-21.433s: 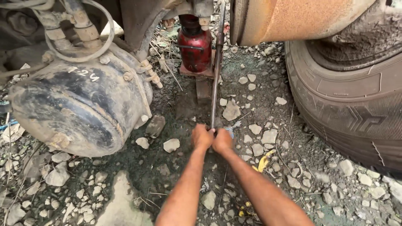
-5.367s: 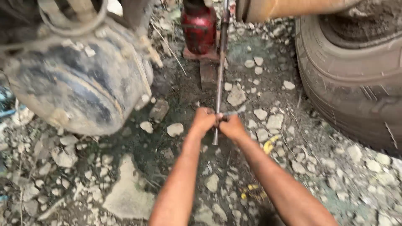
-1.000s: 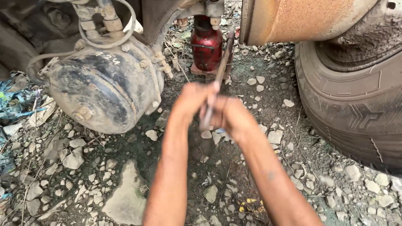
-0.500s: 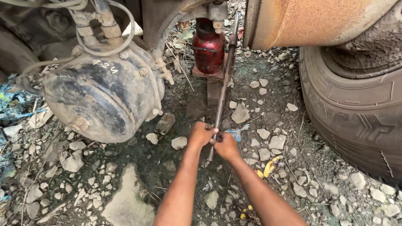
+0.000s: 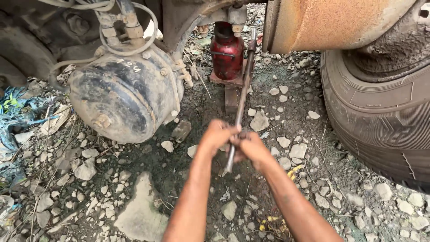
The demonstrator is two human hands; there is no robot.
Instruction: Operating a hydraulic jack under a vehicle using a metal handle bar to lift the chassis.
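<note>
A long metal jack handle (image 5: 241, 98) runs from my hands up to a red bottle jack (image 5: 227, 56) that stands on a wooden block under a vehicle's axle. My left hand (image 5: 216, 136) and my right hand (image 5: 249, 145) are both wrapped around the near end of the handle, side by side, low over the stony ground. The handle's far end meets the jack's right side.
A dirty round brake chamber (image 5: 123, 96) with hoses hangs at the left. A large tyre (image 5: 380, 112) fills the right, with a rusty drum (image 5: 331, 22) above it. Loose stones and gravel (image 5: 139, 215) cover the ground. Blue rags (image 5: 15, 112) lie far left.
My hands have pumped the handle: raised high a second ago, pushed down half a second ago, and now slightly higher again near the ground.
</note>
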